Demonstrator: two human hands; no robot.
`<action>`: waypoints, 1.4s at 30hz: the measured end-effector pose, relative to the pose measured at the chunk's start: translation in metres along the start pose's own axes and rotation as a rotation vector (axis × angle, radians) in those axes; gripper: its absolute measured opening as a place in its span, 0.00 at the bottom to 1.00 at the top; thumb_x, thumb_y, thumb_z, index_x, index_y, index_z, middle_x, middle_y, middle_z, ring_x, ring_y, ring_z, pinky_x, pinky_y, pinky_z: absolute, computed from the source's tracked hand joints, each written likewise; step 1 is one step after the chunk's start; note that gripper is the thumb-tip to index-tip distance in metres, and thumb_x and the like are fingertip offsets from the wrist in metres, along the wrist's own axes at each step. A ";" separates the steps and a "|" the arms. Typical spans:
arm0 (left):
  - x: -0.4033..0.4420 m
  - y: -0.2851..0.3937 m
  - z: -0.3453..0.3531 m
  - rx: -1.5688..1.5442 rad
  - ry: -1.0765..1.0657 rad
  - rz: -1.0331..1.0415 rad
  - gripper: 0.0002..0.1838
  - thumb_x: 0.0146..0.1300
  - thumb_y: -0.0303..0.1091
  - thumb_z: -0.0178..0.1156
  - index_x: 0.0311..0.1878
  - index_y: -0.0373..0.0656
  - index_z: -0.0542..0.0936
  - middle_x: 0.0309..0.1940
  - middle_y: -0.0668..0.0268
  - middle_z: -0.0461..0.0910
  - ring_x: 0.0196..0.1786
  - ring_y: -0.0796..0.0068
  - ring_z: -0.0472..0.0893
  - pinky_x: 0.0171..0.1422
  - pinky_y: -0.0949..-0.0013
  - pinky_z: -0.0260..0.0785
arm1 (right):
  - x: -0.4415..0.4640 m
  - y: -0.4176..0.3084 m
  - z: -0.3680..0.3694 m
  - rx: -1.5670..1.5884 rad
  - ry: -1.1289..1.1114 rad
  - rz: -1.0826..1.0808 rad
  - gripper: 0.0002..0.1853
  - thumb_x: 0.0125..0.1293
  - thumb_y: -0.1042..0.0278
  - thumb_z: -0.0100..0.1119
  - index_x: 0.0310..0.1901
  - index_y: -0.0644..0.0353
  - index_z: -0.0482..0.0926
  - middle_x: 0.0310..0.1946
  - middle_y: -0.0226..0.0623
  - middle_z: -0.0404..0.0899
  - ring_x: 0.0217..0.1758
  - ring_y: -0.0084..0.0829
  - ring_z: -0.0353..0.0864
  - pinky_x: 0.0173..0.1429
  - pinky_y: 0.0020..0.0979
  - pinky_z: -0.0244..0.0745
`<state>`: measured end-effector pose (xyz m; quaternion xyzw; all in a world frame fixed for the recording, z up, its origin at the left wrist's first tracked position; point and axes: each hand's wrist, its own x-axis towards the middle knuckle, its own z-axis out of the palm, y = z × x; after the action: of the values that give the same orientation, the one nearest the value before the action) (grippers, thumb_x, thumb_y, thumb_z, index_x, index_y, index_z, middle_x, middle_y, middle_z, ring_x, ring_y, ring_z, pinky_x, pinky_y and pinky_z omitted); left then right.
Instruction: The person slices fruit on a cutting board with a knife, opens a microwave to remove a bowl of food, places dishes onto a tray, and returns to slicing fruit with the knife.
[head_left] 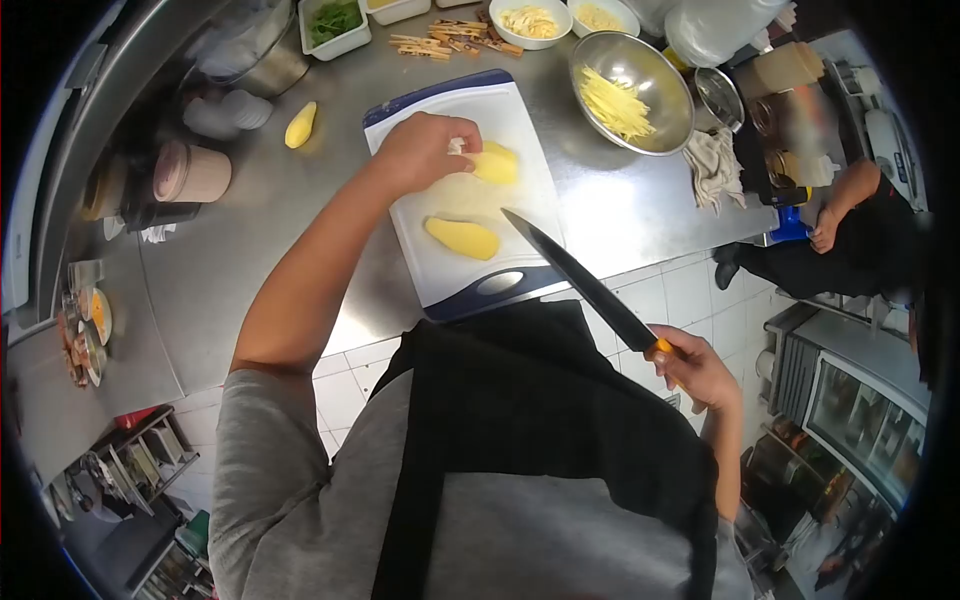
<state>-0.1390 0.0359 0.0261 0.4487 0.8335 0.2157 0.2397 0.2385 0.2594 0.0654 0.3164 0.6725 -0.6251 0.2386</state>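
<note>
My left hand [428,152] is over the upper part of a white cutting board [425,275] with dark blue ends. Its fingers are curled at the left edge of a yellow piece [496,164], with something small and white between them. Nearer to me on the board lies another yellow piece [462,239], long and rounded. My right hand [698,368] is closed round the orange handle of a large knife [590,287]. The dark blade points up and left, its tip above the board's right half.
A metal bowl [668,97] of yellow strips stands beyond the board, by a crumpled cloth [713,165]. Clothespins [455,38] and a white bowl [531,22] are at the back. A yellow vegetable [301,125] and a tub [192,173] are left. Another person's hand [824,230] is right.
</note>
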 end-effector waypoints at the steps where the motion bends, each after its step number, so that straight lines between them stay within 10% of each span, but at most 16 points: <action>1: 0.002 -0.003 0.000 0.001 0.020 0.035 0.11 0.49 0.35 0.67 0.38 0.51 0.80 0.37 0.63 0.82 0.42 0.60 0.80 0.45 0.61 0.70 | -0.004 0.001 0.002 0.006 0.011 0.008 0.20 0.65 0.71 0.58 0.58 0.61 0.73 0.30 0.26 0.75 0.28 0.16 0.70 0.27 0.19 0.70; 15: 0.000 -0.022 0.028 0.239 0.316 0.298 0.18 0.46 0.38 0.70 0.43 0.50 0.81 0.48 0.54 0.78 0.54 0.52 0.72 0.65 0.53 0.57 | -0.042 -0.008 0.042 -0.279 0.342 -0.082 0.18 0.65 0.69 0.59 0.57 0.53 0.75 0.25 0.28 0.76 0.27 0.17 0.72 0.28 0.21 0.71; 18: -0.009 -0.013 0.028 0.165 0.430 0.234 0.21 0.44 0.38 0.71 0.44 0.50 0.80 0.56 0.52 0.75 0.56 0.50 0.71 0.70 0.52 0.52 | -0.038 0.002 0.051 -0.496 0.456 -0.260 0.20 0.62 0.57 0.60 0.56 0.46 0.76 0.28 0.45 0.80 0.30 0.42 0.80 0.39 0.35 0.73; 26: -0.059 -0.046 0.045 -0.325 0.467 0.086 0.17 0.52 0.23 0.66 0.46 0.46 0.79 0.47 0.66 0.77 0.50 0.76 0.74 0.37 0.77 0.70 | -0.022 -0.003 0.039 -0.509 0.280 -0.380 0.21 0.65 0.52 0.55 0.60 0.38 0.72 0.32 0.44 0.81 0.34 0.46 0.80 0.40 0.39 0.74; 42: -0.070 0.010 0.035 -0.256 0.663 -0.294 0.12 0.53 0.24 0.64 0.43 0.44 0.81 0.44 0.63 0.77 0.40 0.75 0.75 0.37 0.74 0.71 | 0.018 -0.006 -0.066 -0.587 0.017 -0.484 0.22 0.66 0.53 0.53 0.62 0.38 0.70 0.39 0.46 0.81 0.39 0.50 0.80 0.44 0.44 0.74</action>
<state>-0.0780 -0.0135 0.0181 0.1967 0.8875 0.4148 0.0395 0.2270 0.3273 0.0634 0.0716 0.8802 -0.4415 0.1589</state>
